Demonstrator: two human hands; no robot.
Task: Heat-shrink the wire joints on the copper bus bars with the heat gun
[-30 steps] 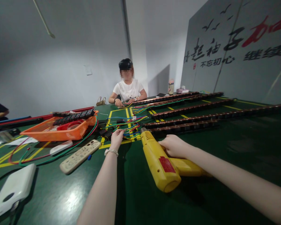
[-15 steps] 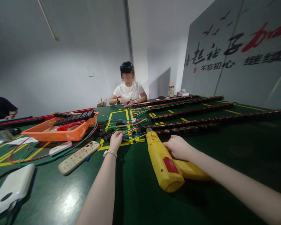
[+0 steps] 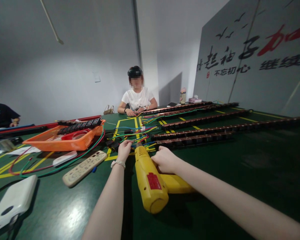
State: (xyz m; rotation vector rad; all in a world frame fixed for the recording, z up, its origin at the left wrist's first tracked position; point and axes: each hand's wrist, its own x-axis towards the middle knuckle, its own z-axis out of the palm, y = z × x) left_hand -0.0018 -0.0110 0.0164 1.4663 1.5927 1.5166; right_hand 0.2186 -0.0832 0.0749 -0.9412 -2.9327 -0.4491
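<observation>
A dark green bench [image 3: 65, 206] marked with yellow lines spreads across the view. Long, dark strips [image 3: 202, 131] edged with copper-coloured metal run over it toward the right. Across the bench sits a person [image 3: 137, 98] in a white T-shirt, hands down at the far wires. At near centre, a big yellow heat gun [image 3: 150, 186] with a red label points away from the viewer. Its handle extends to the right, and the right hand [image 3: 165, 160] is closed around it, fingers curled in. To the left is an orange basket [image 3: 65, 143] holding black parts and a red item. Nearer, at the lower left, lies a white device [image 3: 16, 200] with a dark oval and a cable; a beige remote control [image 3: 85, 168] lies between it and the left hand [image 3: 124, 151]. That hand has its thumb and fingertips pressed together, pinching thin coloured wires [image 3: 150, 144] just beside the gun's nozzle. Smallest is a blue piece [image 3: 94, 169] beside the remote control.
</observation>
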